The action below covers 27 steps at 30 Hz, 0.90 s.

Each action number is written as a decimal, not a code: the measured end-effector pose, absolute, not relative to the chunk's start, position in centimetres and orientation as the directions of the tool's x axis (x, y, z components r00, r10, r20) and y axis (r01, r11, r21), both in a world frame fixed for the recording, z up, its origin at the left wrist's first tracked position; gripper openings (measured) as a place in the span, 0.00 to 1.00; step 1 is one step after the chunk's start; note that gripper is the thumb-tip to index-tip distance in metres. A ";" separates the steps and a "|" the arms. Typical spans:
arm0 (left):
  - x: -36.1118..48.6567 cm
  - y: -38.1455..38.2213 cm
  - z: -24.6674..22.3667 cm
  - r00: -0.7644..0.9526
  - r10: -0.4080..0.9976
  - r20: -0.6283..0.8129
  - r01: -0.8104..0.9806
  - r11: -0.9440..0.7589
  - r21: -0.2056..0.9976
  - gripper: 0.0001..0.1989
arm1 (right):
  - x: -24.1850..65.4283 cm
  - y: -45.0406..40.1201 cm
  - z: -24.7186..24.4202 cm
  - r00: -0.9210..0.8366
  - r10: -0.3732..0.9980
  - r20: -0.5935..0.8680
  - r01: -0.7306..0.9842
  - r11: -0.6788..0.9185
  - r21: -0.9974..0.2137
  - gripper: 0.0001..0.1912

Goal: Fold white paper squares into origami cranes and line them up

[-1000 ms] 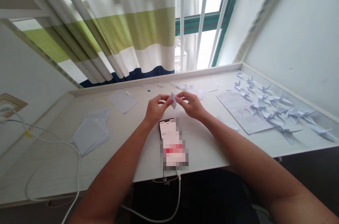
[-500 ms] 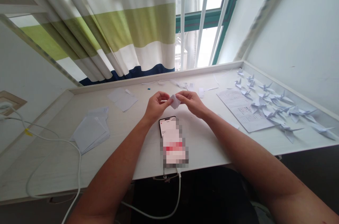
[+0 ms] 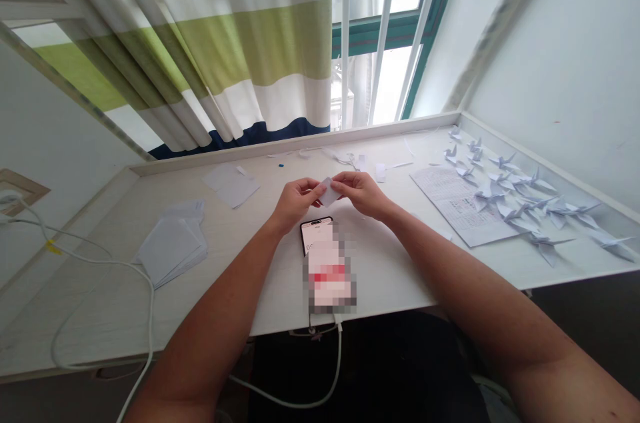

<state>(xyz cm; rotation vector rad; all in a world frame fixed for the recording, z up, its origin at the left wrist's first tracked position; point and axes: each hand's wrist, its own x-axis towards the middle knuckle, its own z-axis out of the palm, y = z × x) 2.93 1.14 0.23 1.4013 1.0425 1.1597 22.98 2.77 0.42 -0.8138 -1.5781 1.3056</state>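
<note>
A small folded piece of white paper [image 3: 329, 193] is held above the desk, between my two hands. My left hand [image 3: 300, 201] pinches its left side between thumb and fingers. On the opposite side, my right hand [image 3: 361, 193] grips its upper right edge. Parts of the paper are hidden behind the fingertips. Just below the hands a phone [image 3: 325, 263] lies on the desk, its screen lit and partly pixelated. Several folded paper cranes [image 3: 517, 213] stand in a group at the right.
A printed sheet [image 3: 453, 209] lies partly under the cranes. Stacked white paper [image 3: 173, 246] and looser sheets [image 3: 233, 186] are at the left. Paper scraps [image 3: 380, 173] lie toward the back. A white cable [image 3: 150, 316] crosses the left side; another runs from the phone over the front edge.
The folded paper has turned a little in my fingers and now shows a broader, flatter face. Both hands stay in nearly the same place.
</note>
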 end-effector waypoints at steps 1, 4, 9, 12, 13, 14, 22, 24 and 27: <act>2.9 1.1 0.2 0.168 0.976 0.135 0.030 -0.142 0.989 0.22 | 23.0 2.7 0.5 -0.363 0.900 0.240 -0.020 0.250 -0.968 0.16; 3.0 1.1 0.1 0.175 0.973 0.153 0.038 -0.162 0.986 0.21 | 23.0 2.7 0.6 -0.323 0.901 0.289 0.092 0.334 -0.938 0.14; 3.2 0.7 0.4 0.217 0.964 0.153 0.016 -0.160 0.987 0.21 | 23.1 2.6 0.9 -0.278 0.905 0.322 0.089 0.358 -0.930 0.18; 3.4 0.4 0.6 0.276 0.954 0.115 0.060 -0.136 0.989 0.21 | 23.1 2.5 1.1 -0.259 0.913 0.316 0.044 0.338 -0.940 0.20; 3.4 0.4 0.7 0.304 0.948 0.097 0.074 -0.125 0.989 0.21 | 23.0 2.5 1.1 -0.261 0.915 0.308 0.022 0.325 -0.945 0.21; 3.5 0.3 0.7 0.327 0.941 0.083 0.082 -0.116 0.990 0.22 | 23.0 2.4 1.2 -0.262 0.917 0.301 0.003 0.313 -0.950 0.21; 3.9 0.1 0.9 0.362 0.932 0.032 0.046 -0.052 0.998 0.23 | 22.7 2.5 1.1 -0.118 0.926 0.359 0.071 0.368 -0.927 0.25; 4.1 0.0 0.9 0.362 0.932 0.035 0.033 -0.050 0.998 0.22 | 22.7 2.7 0.9 -0.123 0.918 0.376 0.086 0.388 -0.918 0.25; 4.3 -0.2 1.1 0.347 0.937 0.052 0.020 -0.063 0.998 0.21 | 22.7 2.8 0.7 -0.126 0.914 0.387 0.081 0.398 -0.914 0.26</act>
